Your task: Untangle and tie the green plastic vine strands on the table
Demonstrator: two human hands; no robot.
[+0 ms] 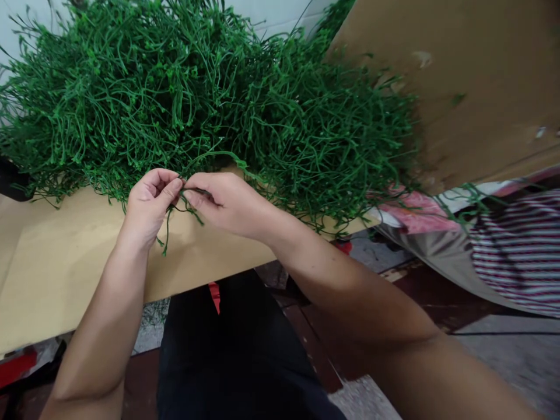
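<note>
Between my two hands are thin green artificial plant stems, some hanging below the fingers and one arching up to the right. My left hand pinches them between thumb and forefinger. Right beside it, fingertips nearly touching, my right hand has its fingers curled on the same stems. Exactly where the stems join is covered by the fingers. Behind both hands rises a big heap of green plastic stems with small forked tips.
The heap lies on a tan cardboard-like work surface, whose front edge is close to my lap. A large brown board leans at the right. Below it are pink cloth and a striped cloth. A dark object is at the far left.
</note>
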